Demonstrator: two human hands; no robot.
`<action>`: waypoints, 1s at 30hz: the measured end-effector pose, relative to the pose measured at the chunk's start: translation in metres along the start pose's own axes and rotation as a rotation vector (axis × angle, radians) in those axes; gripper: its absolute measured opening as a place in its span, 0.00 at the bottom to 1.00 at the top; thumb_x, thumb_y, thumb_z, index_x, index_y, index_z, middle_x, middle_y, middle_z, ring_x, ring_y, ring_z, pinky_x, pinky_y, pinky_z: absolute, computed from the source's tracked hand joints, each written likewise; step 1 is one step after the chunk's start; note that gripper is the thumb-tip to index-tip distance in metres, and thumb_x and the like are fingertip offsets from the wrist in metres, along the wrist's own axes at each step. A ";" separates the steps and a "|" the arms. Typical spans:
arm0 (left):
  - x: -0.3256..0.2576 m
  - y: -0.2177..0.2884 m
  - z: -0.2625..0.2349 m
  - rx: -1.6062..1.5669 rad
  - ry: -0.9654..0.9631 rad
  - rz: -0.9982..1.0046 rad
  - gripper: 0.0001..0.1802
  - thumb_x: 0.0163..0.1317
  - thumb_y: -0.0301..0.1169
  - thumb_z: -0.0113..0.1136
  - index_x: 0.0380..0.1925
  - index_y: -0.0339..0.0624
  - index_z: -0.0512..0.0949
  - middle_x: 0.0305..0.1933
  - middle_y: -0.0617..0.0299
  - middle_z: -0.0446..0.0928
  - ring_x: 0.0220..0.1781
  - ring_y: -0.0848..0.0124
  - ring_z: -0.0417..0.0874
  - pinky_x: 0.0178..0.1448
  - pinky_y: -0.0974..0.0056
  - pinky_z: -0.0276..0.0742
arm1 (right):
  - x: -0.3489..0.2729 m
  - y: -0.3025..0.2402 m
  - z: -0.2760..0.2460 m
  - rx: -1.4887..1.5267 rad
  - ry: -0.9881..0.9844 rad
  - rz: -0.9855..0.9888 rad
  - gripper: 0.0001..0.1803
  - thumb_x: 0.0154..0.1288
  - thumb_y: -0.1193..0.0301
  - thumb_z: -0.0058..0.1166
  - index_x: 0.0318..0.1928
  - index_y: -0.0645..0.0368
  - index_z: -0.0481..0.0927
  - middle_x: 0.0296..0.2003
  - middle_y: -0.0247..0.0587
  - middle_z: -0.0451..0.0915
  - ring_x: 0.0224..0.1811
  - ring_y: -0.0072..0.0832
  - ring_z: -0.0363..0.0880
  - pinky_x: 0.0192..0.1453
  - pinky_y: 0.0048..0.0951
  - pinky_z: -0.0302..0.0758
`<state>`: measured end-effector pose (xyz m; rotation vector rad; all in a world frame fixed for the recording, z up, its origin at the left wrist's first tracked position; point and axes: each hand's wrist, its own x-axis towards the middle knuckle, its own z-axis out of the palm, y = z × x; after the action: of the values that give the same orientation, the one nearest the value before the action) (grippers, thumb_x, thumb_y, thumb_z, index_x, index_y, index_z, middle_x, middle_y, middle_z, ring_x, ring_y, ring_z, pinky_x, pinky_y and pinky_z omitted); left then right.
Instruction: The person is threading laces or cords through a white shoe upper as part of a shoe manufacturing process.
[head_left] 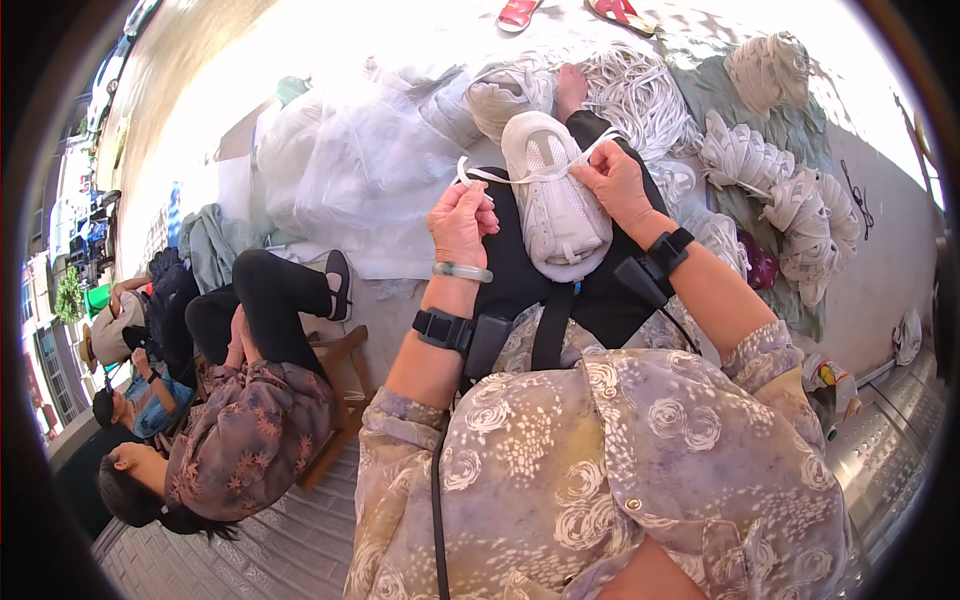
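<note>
The sneaker (pixel 540 225) is on the person's legs (pixel 505 270), between the left hand (pixel 463 225) and the right hand (pixel 612 182). A shoelace (pixel 515 181) goes across it from hand to hand. In front, a foot (pixel 571 90) is just left of a heap of strips (pixel 640 95). Two sandals (pixel 518 14) are farther ahead. On the left is a plastic sheet (pixel 335 165). Nearer, also left, another person (pixel 250 440) sits on a stool (pixel 345 375). On the right, bundles (pixel 768 72) lie on a cloth (pixel 795 128).
</note>
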<state>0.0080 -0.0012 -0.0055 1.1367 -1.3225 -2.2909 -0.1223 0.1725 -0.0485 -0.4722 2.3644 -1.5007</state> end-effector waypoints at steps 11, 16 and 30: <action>-0.004 -0.024 0.016 -0.046 -0.144 -0.200 0.05 0.59 0.28 0.54 0.28 0.38 0.73 0.25 0.60 0.77 0.22 0.74 0.79 0.24 0.73 0.76 | -0.005 0.004 0.003 -0.069 -0.022 -0.176 0.04 0.55 0.75 0.52 0.30 0.62 0.74 0.23 0.39 0.74 0.24 0.26 0.71 0.30 0.24 0.69; 0.001 -0.034 0.023 -0.002 -0.146 -0.158 0.05 0.59 0.28 0.54 0.26 0.39 0.73 0.25 0.60 0.77 0.21 0.75 0.79 0.23 0.74 0.76 | -0.004 0.003 0.011 -0.288 0.075 -0.430 0.03 0.56 0.75 0.50 0.29 0.63 0.73 0.21 0.40 0.72 0.22 0.24 0.68 0.29 0.24 0.67; 0.005 -0.030 0.019 0.480 -0.074 0.118 0.09 0.56 0.29 0.56 0.21 0.36 0.75 0.16 0.65 0.74 0.14 0.80 0.73 0.16 0.76 0.69 | -0.011 -0.026 -0.010 -0.373 -0.060 -0.482 0.09 0.51 0.71 0.52 0.36 0.54 0.77 0.23 0.35 0.72 0.27 0.31 0.73 0.32 0.31 0.68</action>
<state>-0.0047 0.0242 -0.0276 1.0730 -1.9828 -2.0024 -0.1142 0.1751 -0.0201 -1.2305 2.6082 -1.1763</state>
